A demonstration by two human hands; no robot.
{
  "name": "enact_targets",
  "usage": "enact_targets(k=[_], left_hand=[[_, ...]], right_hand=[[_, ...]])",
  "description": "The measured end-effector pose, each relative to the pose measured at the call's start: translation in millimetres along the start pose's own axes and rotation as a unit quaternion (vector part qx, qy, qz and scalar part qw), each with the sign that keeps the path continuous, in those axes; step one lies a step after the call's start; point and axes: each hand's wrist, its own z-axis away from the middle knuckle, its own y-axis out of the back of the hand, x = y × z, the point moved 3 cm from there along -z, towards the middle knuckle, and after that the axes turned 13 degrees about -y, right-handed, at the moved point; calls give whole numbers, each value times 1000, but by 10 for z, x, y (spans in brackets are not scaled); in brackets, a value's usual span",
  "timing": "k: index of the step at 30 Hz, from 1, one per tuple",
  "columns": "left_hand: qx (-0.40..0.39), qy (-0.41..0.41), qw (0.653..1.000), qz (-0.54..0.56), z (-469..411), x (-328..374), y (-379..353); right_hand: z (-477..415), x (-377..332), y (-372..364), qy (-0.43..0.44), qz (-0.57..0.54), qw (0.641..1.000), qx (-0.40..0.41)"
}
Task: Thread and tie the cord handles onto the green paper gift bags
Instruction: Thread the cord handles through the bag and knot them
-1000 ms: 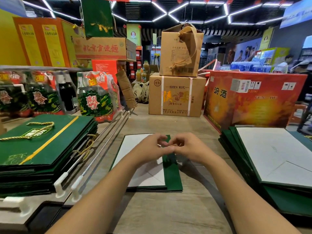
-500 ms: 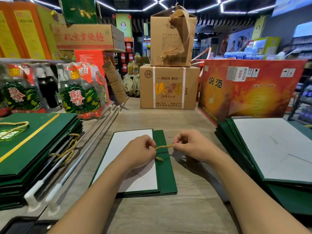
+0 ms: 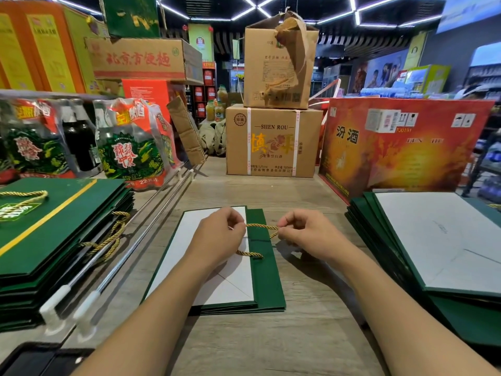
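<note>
Two stacks of flat green bags bound the grey wood-grain desk: a corded stack at the left edge and a white-faced stack at the right. Bare desk is left between them, toward the viewer. There the flat green paper gift bag is laid, white panel up. A twisted gold cord is pinched taut over its green strip by the left hand and right hand, fingers curled.
</note>
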Motion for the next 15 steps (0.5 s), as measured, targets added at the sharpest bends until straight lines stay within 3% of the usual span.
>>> enact_targets(k=[5,9,15], left_hand=[[-68,-93,992,51,31,134,-90],[-30,-114,991,58,20,126,-89],[34,-13,999,21,31,67,9]], right_hand=[[25,-52,-53,45,-28,999,-3],[22,-29,-59,36,-53,998,-8],[30,1,26,8,-79,997,17]])
